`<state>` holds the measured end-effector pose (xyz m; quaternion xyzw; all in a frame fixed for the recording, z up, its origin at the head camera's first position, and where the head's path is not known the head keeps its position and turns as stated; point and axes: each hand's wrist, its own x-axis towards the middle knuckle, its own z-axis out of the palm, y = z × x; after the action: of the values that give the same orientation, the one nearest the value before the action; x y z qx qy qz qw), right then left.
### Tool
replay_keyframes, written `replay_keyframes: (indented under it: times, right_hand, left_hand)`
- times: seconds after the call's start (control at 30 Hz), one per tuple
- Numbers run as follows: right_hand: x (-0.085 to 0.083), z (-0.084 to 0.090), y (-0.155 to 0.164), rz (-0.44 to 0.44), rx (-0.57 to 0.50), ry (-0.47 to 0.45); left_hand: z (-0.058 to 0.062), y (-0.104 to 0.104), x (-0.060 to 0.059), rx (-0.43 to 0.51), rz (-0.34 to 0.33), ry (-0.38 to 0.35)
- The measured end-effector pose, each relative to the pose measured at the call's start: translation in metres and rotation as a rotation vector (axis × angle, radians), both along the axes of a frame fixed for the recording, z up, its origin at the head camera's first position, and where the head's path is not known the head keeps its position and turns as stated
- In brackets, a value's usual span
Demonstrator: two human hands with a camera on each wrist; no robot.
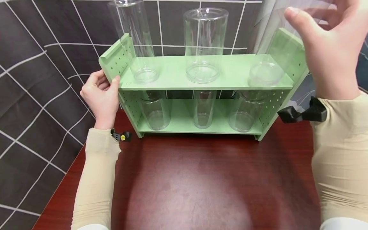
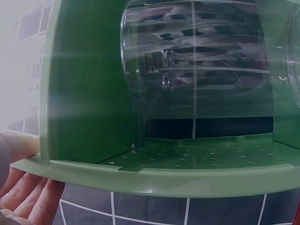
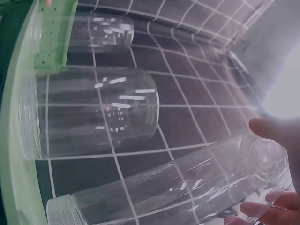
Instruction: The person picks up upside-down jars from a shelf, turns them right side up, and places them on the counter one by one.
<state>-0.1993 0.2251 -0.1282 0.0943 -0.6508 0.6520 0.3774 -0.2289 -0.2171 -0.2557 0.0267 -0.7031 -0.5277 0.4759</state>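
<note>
At about nine o'clock in the head view, the left hand (image 1: 99,95) grips the left side panel of the light green two-tier plastic shelf (image 1: 172,72). Its thumb lies against the front edge and its fingers curl round behind, so it seems to be steadying the rack. The shelf stands on the dark red wooden table (image 1: 201,185), backed against a dark grey tiled wall (image 1: 34,48).

On the top tier, at eleven o'clock, stands a tall clear plastic cylinder (image 1: 135,38); at twelve o'clock, a wider clear cylinder (image 1: 204,44). Below them three shorter clear cups (image 1: 202,108) stand in a row on the lower tier.

At about one o'clock a third clear tube, the tilted transparent cylinder (image 1: 270,54), has its base on the right end of the top tier and leans toward the right side panel. The right hand (image 1: 330,41) is at its upper end with fingers spread and lightly curved around it. The right wrist view shows the fingertips (image 3: 262,208) at its rim, not clamped hard.

The step in hand looks like setting this last tube upright on the top tier. The next move probably calls for tipping it vertical and letting go gently, with the left hand bracing the rack.
</note>
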Motion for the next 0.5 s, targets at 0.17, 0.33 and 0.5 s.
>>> replay_keyframes:
  times: [0.17,0.33,0.5]
  right_hand:
    - [0.011,-0.010,0.001,-0.001,0.044,0.068]
    - [0.021,-0.020,-0.001,-0.030,0.198,0.169]
    - [0.032,-0.030,0.002,0.127,-0.024,0.161]
  left_hand:
    - [0.001,0.001,0.002,-0.003,-0.009,-0.001]
    - [0.002,0.001,0.002,-0.010,-0.005,0.000]
    - [0.002,0.001,0.002,-0.010,-0.002,-0.003]
